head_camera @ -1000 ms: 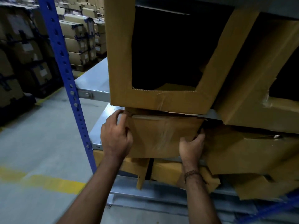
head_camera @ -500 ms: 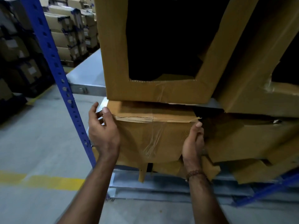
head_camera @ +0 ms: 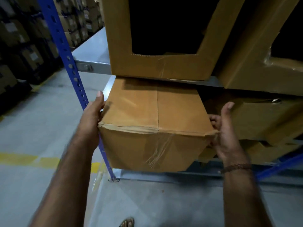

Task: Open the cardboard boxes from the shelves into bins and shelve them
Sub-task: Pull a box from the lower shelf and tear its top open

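Clearly the box (head_camera: 154, 126) is coming off the shelf (head_camera: 91, 51), so the sound way is to draw it straight out and level, keeping both hands pressing inward, and to get fingers under the base before the far end leaves its support. It sits half out of the lower bay, its top just under the cut-open bin (head_camera: 160, 63) above, beside the blue post (head_camera: 65, 51). The left hand (head_camera: 91, 118) lies flat along the left side, fingers straight, thumb up over the top edge. The right hand (head_camera: 224, 133) holds the right front corner, fingers curled round behind it, thumb raised. As for the box: plain brown, closed, a seam down the top, clear tape wrinkled across the front, the front top edge frayed and crushed at both corners. I would judge that edge weak, so grip lower.
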{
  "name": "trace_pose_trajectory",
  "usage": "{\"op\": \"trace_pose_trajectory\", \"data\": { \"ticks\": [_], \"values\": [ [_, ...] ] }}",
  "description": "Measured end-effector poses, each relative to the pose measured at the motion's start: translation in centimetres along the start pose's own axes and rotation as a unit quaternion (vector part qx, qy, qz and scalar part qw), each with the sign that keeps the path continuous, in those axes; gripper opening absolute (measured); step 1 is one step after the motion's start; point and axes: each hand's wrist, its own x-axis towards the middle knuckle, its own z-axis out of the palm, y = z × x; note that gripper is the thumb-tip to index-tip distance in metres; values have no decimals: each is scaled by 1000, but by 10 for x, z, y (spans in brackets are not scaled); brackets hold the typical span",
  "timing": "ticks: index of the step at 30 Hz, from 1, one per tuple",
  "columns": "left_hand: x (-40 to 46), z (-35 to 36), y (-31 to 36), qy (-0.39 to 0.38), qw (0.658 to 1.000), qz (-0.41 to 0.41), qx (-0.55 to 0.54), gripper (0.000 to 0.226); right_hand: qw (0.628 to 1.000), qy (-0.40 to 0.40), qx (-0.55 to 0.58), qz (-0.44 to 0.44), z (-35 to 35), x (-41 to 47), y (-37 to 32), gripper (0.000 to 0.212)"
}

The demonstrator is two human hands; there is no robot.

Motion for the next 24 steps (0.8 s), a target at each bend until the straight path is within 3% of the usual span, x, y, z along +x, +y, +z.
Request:
{"op": "trace_pose_trajectory", "data": {
  "ticks": [1, 3, 5, 6, 9, 11, 14, 16, 19, 24],
  "values": [
    [-10, 0, 1, -3, 1000, -9, -8, 70, 999, -18, -35, 10, -7, -2, -4, 119],
    [-34, 0, 1, 0, 1000, -20, -17, 69, 995, -41, -84, 43, -20, -8, -4, 109],
    [-56, 1, -1, -79, 996, -44, 1, 71, 994, -25, -88, 56, -31, -11, 8, 103],
    [-69, 5, -1, -107, 992, -61, 23, 75, 995, -17, -85, 54, -34, -18, 13, 104],
    [-99, 12, -8, -83, 986, -86, 119, 99, 992, -44, -87, 78, -44, -43, 19, 98],
    [-119, 17, -17, -92, 982, -99, 135, 70, 983, -78, -127, 104, -55, -55, 22, 107],
    [-152, 10, -31, -120, 977, -137, 109, 55, 974, -80, -184, 106, -66, -75, 31, 126],
    [-168, 9, -33, -95, 984, -111, 106, 39, 977, -90, -172, 89, -64, -101, 42, 109],
    [-191, 5, -32, -40, 985, -93, 142, 42, 983, -79, -153, 60, -59, -136, 59, 79],
    [-230, -21, -44, -40, 985, -89, 144, 50, 988, -24, -146, 52, -56, -187, 78, 81]
  ]
}}
